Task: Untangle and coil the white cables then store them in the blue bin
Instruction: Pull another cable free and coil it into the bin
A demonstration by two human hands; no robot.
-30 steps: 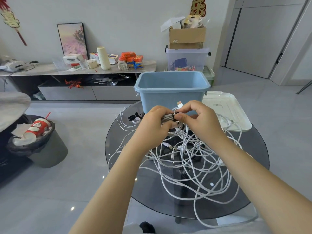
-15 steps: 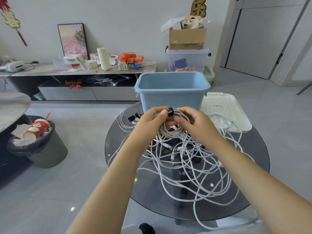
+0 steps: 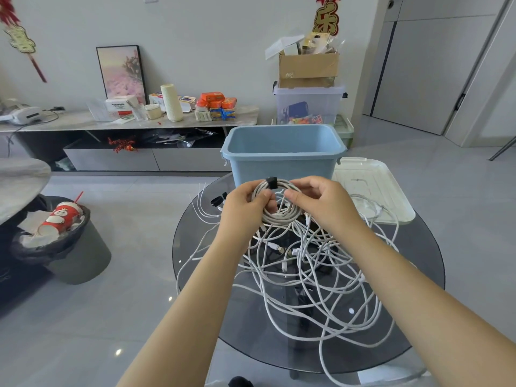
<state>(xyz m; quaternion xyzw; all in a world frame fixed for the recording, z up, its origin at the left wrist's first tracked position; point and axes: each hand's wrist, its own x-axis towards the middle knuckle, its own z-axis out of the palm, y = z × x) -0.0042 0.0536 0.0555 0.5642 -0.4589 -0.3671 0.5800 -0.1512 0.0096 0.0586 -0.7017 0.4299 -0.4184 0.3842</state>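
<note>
**Coil opened into a ring above the tangle**

Since a second ago, the bundle squeezed flat between both hands has spread into a round coil (image 3: 279, 202), and the black strap (image 3: 271, 182) now sits in plain sight at its 12 o'clock edge. The left hand (image 3: 243, 208) pinches the coil at its 9 o'clock side, thumb over the strands and fingers curled behind. The right hand (image 3: 318, 202) grasps the 3 o'clock side, with its fingers bent around the loops. The coil hangs just above the loose cables (image 3: 312, 275), which sprawl tangled over the round glass table (image 3: 195, 247) and trail past its rim at 6 o'clock. At 12 o'clock from the coil, just behind it, stands the blue bin (image 3: 283, 157), open at the top. A white lid (image 3: 374, 185) lies on the table at 2 o'clock, beside the bin. More black straps (image 3: 217, 199) rest on the glass at 9 o'clock, near the left hand. Well apart on the floor, at 9 o'clock, is a trash can (image 3: 69, 247) holding a red cup (image 3: 60, 219).
</note>
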